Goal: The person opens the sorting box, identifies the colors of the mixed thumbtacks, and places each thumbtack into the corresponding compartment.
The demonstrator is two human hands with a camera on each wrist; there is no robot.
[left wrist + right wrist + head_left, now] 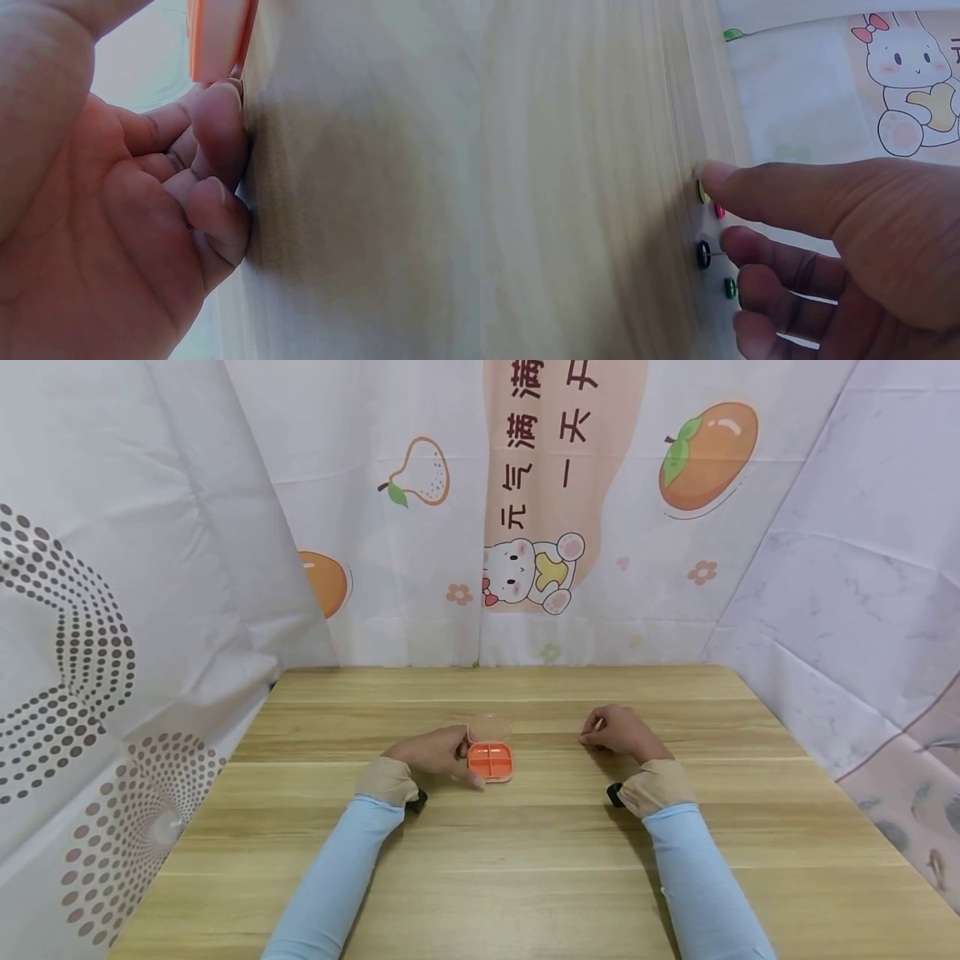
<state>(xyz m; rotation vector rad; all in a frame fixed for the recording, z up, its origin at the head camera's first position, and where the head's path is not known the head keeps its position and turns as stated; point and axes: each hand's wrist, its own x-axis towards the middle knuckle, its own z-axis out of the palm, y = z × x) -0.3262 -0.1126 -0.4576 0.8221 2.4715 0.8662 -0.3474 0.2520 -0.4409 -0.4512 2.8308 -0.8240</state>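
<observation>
A small orange four-compartment box [491,762] lies on the table with its clear lid [489,727] flipped back. My left hand [438,752] holds the box at its left side, thumb at the front corner and fingers behind. The left wrist view shows the box's end [217,41] above curled fingers. On the right, my right hand [621,731] is low over the table. Its thumb tip meets a yellow thumbtack [703,192]; whether a finger behind pinches it is hidden. Close to the fingers are a pink thumbtack [720,211], a black thumbtack [703,255] and a green thumbtack [730,288].
The wooden table [510,877] extends around both hands. A printed curtain [420,610] hangs along its back edge, and further sheets [847,568] close off the sides. Black straps [416,802] sit at both wrists.
</observation>
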